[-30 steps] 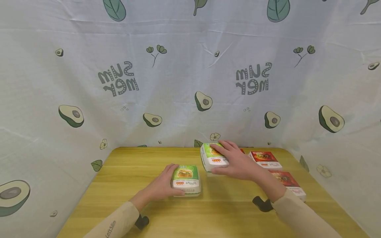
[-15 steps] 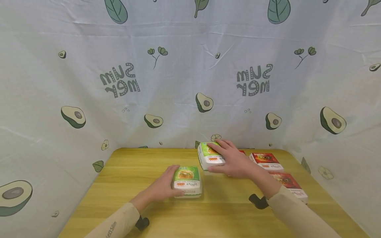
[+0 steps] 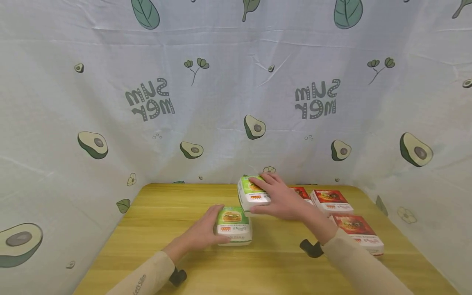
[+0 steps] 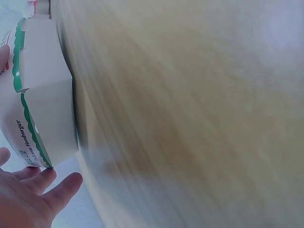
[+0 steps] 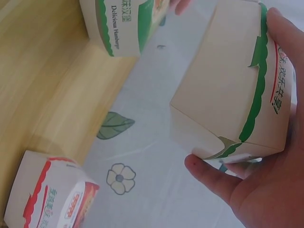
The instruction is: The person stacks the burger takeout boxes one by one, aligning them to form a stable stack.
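Note:
Two white-and-green hamburger boxes with burger pictures on their lids are in my hands. My left hand [image 3: 200, 231] grips the left green hamburger box [image 3: 234, 233] at its left side, thumb along the front; this box sits on the table. In the left wrist view, fingertips touch the end of the left box [image 4: 50, 114]. My right hand [image 3: 282, 200] holds the other green hamburger box [image 3: 254, 198] from above and the side. In the right wrist view the underside of this held box [image 5: 213, 76] shows, raised off the table, slightly behind and right of the left one.
Red hamburger boxes stand at the right of the wooden table [image 3: 162, 217]: one at the back right [image 3: 332, 200], one nearer [image 3: 359, 229], and one partly hidden behind the right hand [image 3: 302, 192]. A printed cloth [image 3: 221, 98] hangs behind the table.
My right hand has moved left with its green box, closer to the left box, uncovering more of the red box behind it. My left hand and its box have stayed about where they were.

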`<state>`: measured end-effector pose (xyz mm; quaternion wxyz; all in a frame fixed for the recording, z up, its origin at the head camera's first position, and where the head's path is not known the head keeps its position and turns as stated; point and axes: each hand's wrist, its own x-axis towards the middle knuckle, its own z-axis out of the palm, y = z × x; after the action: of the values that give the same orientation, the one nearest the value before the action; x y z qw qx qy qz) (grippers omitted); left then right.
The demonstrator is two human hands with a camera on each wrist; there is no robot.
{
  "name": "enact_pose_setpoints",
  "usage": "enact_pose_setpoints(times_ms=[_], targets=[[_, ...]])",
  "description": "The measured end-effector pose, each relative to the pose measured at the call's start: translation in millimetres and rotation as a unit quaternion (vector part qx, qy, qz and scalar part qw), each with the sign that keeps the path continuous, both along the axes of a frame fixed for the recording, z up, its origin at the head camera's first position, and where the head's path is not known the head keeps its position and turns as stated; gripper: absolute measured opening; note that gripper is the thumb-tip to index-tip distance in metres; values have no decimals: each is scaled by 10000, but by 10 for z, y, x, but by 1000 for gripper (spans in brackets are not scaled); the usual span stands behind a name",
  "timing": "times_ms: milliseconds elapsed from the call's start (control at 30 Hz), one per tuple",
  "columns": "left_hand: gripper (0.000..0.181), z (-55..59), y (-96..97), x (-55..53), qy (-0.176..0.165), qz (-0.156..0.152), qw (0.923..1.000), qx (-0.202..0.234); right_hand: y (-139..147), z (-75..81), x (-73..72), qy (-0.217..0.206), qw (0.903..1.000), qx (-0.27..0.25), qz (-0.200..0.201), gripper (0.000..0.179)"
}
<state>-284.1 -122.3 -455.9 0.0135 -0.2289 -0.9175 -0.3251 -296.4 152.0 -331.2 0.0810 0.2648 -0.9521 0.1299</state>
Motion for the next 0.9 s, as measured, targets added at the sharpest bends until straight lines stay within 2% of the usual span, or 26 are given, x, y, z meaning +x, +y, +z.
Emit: enact_pose_setpoints(times_ms=[233, 500, 900], targets=[[107, 3, 32, -4, -37, -14, 10000, 2, -96, -34, -16, 1, 10000, 21, 0, 89], [107, 8, 27, 20, -103, -20, 9999, 31, -236, -140, -51, -21, 9999, 60, 82, 91], [106, -3, 46, 11, -184, -40, 9997, 148, -337, -245, -33, 175, 9994, 261, 108, 91]])
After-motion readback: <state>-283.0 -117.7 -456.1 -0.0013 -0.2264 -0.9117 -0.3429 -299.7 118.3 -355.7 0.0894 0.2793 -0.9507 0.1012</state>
